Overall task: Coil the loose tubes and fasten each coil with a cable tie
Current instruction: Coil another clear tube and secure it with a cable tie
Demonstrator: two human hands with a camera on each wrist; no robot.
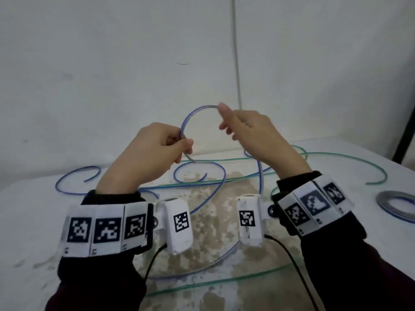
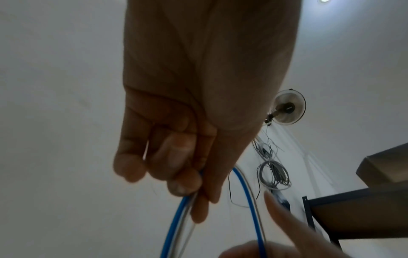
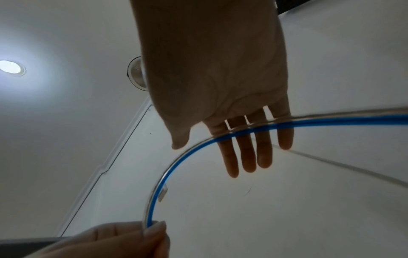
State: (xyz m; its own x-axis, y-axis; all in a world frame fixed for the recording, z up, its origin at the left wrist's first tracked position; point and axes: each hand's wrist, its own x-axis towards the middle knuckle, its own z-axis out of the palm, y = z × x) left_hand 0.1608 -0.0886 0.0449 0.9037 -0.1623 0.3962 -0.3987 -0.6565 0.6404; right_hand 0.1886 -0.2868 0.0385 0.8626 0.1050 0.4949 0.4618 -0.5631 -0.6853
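The left hand [image 1: 155,149] pinches the blue tube [image 1: 193,113] where its raised loop closes above the worktop [image 1: 33,221], the right hand [image 1: 251,133], grip released, guiding the arc; light and springy, it is best held at the crossing.

I'm looking into a bare workroom or small workshop: plain white walls [image 1: 112,63] and a worn white table [image 1: 33,209] with its coating flaked off in the middle. From the left wrist view I see a wall-mounted fan [image 2: 289,107], bundles of wire [image 2: 273,174] hanging on the far wall, and dark metal shelving [image 2: 353,209] at right.
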